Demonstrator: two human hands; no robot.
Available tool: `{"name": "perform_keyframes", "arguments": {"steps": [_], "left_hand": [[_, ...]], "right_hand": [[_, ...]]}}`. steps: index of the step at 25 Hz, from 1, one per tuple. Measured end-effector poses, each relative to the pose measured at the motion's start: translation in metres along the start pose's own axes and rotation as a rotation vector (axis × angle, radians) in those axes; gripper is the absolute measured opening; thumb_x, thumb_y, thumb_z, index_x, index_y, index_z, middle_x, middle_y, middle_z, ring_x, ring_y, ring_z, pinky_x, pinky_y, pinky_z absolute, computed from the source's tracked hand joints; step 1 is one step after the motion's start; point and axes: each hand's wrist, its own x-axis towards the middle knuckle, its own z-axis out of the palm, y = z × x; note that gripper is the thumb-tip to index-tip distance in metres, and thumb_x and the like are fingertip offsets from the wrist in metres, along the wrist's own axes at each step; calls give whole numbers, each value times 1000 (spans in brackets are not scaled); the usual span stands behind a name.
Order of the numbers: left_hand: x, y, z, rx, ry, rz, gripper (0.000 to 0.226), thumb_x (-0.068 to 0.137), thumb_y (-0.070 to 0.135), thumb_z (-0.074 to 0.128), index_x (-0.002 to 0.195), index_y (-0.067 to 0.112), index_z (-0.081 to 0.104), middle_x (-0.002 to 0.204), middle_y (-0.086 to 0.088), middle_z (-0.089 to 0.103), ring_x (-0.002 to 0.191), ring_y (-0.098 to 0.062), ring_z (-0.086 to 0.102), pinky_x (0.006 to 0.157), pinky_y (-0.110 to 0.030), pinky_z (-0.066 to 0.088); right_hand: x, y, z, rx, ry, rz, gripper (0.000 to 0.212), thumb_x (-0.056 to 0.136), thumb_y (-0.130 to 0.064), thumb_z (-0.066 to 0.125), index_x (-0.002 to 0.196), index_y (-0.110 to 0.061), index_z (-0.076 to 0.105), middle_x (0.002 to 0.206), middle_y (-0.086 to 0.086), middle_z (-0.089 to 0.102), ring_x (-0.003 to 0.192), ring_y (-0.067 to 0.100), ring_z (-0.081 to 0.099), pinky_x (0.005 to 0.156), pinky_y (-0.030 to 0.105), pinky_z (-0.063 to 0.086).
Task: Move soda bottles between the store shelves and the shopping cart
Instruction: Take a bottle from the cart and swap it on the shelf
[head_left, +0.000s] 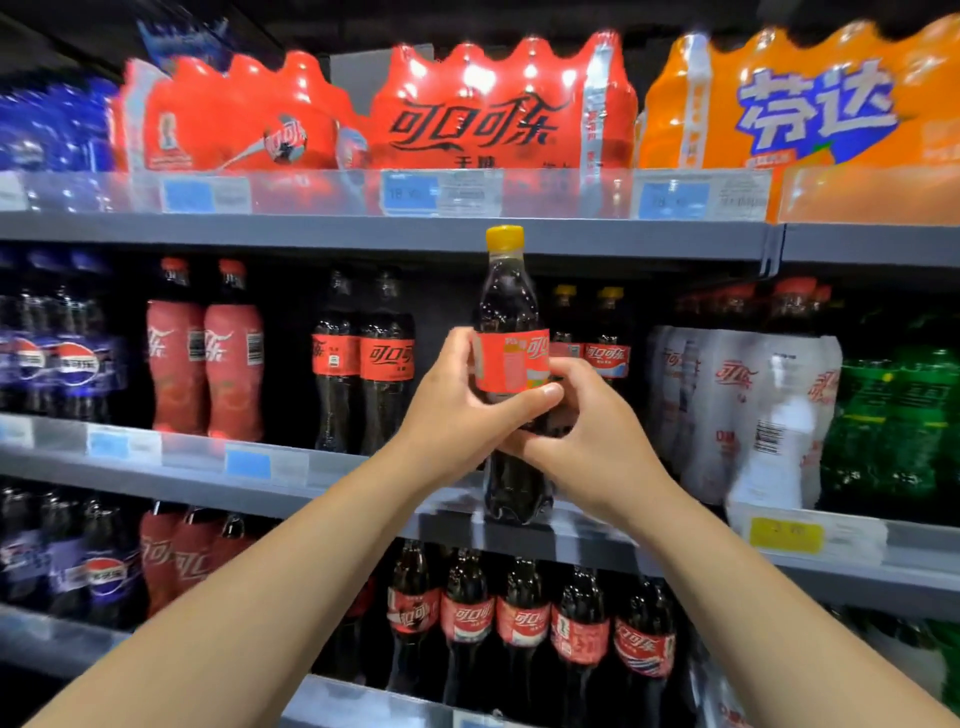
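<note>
A person's two bare arms reach forward to a store shelving unit full of soft drinks. Both hands hold one cola bottle (511, 301) upright; it has a yellow cap (504, 240) and a red label. The left hand (462, 400) wraps the label from the left, thumb lying across the front. The right hand (592, 431) curls round the bottle's waist from the right, just below the label. The bottle is in front of the middle shelf (208, 457), its base level with that shelf's front edge; whether it touches the edge is unclear. Its cap reaches the front edge of the top shelf (363, 234). Just behind it on the middle shelf stand matching yellow-capped bottles (608, 332), with black-capped cola bottles (384, 353) to their left. Red multipacks (498, 109) and an orange multipack (810, 104) sit on the top shelf.
</note>
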Motion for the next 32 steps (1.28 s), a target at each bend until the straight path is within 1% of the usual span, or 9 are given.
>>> {"name": "perform_keyframes", "arguments": {"steps": [3, 8, 10, 13, 17, 19, 26, 29, 32], "left_hand": [[11, -1, -18, 0, -100, -17, 45, 77, 32, 86, 114, 26, 61, 102, 14, 74, 94, 0, 70, 79, -13, 51], [20, 4, -35, 47, -156, 55, 53, 75, 30, 88, 121, 26, 61, 108, 6, 73, 100, -9, 70, 92, -27, 55], [26, 3, -40, 94, -169, 102, 65, 71, 35, 90, 128, 32, 57, 110, 14, 71, 99, -1, 67, 87, -19, 53], [36, -8, -41, 164, -204, 77, 71, 67, 43, 91, 129, 35, 56, 110, 17, 71, 100, 2, 66, 92, -26, 54], [43, -38, -41, 241, -255, -47, 66, 63, 67, 80, 119, 43, 55, 105, 18, 69, 93, 6, 66, 87, -23, 56], [48, -54, -42, 292, -243, -101, 58, 67, 74, 69, 115, 47, 52, 103, 17, 68, 91, 5, 65, 86, -24, 55], [51, -103, -26, 407, -262, -198, 48, 86, 46, 70, 126, 31, 50, 102, 16, 64, 89, -3, 64, 83, -28, 53], [47, -110, -27, 403, -235, -188, 42, 84, 49, 68, 120, 35, 51, 98, 19, 65, 87, -1, 64, 79, -27, 53], [44, -111, -30, 433, -223, -169, 30, 83, 51, 65, 108, 42, 50, 90, 20, 65, 82, 3, 61, 71, -22, 47]], "right_hand": [[14, -3, 13, 62, 24, 25, 70, 59, -33, 95, 116, -35, 55, 106, -16, 71, 94, -5, 68, 80, 15, 54], [18, -15, 26, 44, 133, -63, 72, 53, -50, 86, 114, -42, 49, 107, -28, 67, 96, -8, 66, 75, 13, 51], [20, -13, 30, 42, 174, -80, 72, 57, -46, 85, 117, -42, 45, 109, -30, 66, 96, -5, 67, 76, 20, 52], [28, -1, 34, -13, 203, -25, 67, 63, -36, 89, 115, -40, 46, 103, -30, 67, 92, -7, 66, 74, 19, 50], [38, 33, 24, -151, 177, 132, 59, 62, -29, 94, 107, -26, 56, 95, -17, 68, 89, 8, 68, 74, 26, 51], [42, 47, 18, -229, 141, 194, 60, 62, -27, 95, 112, -24, 60, 93, -18, 67, 87, 8, 66, 69, 20, 47], [81, 88, 17, -199, 95, 414, 85, 64, -27, 96, 135, -19, 50, 129, 2, 65, 116, 26, 63, 102, 45, 52], [98, 96, 27, -246, 47, 428, 89, 63, -33, 96, 138, -20, 50, 133, 0, 64, 122, 25, 61, 106, 41, 49], [109, 101, 37, -296, 35, 372, 79, 65, -33, 95, 131, -19, 56, 122, -2, 67, 114, 22, 62, 95, 29, 47]]}}
